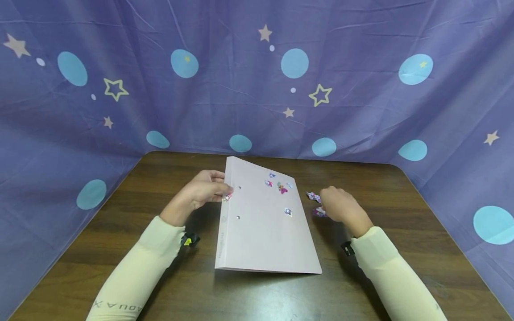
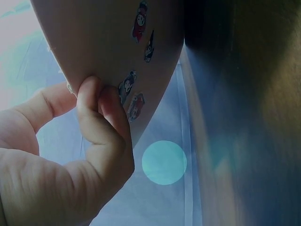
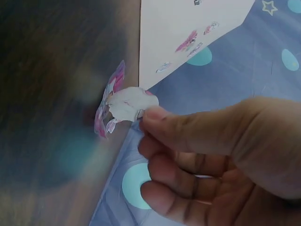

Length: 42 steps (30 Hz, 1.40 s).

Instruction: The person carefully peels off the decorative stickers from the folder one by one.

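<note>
Pinching a sticker point(image 3: 129, 104), your right hand point(image 1: 341, 206) is sitting just right of the folder point(image 1: 269, 236); your left hand point(image 1: 198, 191) is gripping its spine point(image 1: 222, 232).

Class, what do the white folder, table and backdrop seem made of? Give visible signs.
White folder: perhaps stiff card or plastic, smooth; flat cover, crisp spine fold. Table: wood or wood-look laminate, glossy; grain, reflected light. Backdrop: probably fabric, matte; creases.
</note>
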### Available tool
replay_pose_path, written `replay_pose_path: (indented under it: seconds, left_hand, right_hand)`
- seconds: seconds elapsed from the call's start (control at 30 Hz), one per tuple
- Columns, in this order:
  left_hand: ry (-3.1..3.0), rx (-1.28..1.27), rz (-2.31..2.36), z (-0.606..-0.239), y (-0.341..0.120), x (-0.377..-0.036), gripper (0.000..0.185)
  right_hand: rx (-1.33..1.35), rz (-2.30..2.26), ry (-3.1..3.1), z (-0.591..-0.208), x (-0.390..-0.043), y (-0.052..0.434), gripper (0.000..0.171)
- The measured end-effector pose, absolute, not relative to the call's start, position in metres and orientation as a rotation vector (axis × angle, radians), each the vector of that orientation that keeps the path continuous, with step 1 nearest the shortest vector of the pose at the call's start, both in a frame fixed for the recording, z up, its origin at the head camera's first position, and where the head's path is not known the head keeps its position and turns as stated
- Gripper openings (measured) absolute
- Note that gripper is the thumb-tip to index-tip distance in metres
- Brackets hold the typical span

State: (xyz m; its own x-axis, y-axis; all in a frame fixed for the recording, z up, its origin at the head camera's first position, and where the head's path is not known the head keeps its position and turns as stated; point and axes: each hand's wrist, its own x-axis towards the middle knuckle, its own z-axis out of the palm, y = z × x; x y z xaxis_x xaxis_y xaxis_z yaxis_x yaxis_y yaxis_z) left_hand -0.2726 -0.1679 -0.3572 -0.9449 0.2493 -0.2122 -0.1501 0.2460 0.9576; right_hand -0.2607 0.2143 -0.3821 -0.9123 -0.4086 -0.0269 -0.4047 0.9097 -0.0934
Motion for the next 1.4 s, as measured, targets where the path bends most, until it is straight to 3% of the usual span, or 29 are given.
replay_pose_path:
  seconds: [0.17,0.57,0.83,1.07,1.4]
  left_hand:
    - [2.208,0.090,1.742,-0.356,-0.168,-0.272,0.067]
    - [2.192,0.092,1.768,-0.355,-0.166,-0.272,0.065]
    - [2.196,0.086,1.763,-0.355,-0.166,-0.271,0.064]
    - [2.186,0.096,1.779,-0.355,-0.166,-0.271,0.064]
    - [2.187,0.091,1.772,-0.356,-0.167,-0.271,0.066]
  right_hand:
    - [-0.728,-0.233,2.963,-0.386,-0.260,0.214,0.045]
    - [-0.780,-0.317,2.906,-0.385,-0.257,0.207,0.044]
    - [-0.964,-0.298,3.046,-0.393,-0.259,0.192,0.021]
    - [-1.026,-0.355,3.114,-0.401,-0.261,0.176,0.023]
    - [-1.044,-0.489,3.085,-0.405,-0.256,0.161,0.009]
